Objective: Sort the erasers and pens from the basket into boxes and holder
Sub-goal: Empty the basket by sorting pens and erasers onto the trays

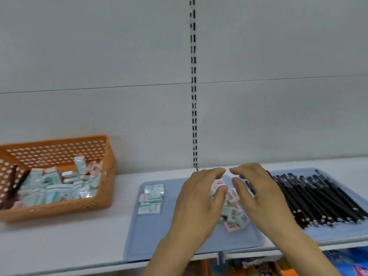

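Left hand (199, 198) and right hand (256, 194), fingers relaxed and gripping nothing, cup a loose pile of pink and mint erasers (234, 212) on a blue tray (159, 236). Four mint erasers (151, 199) lie stacked in a column to the left; black pens (318, 198) fill the right tray; the orange basket (59, 208) holds more erasers.

Bare shelf (123, 196) between basket (59, 211) and tray (151, 232)
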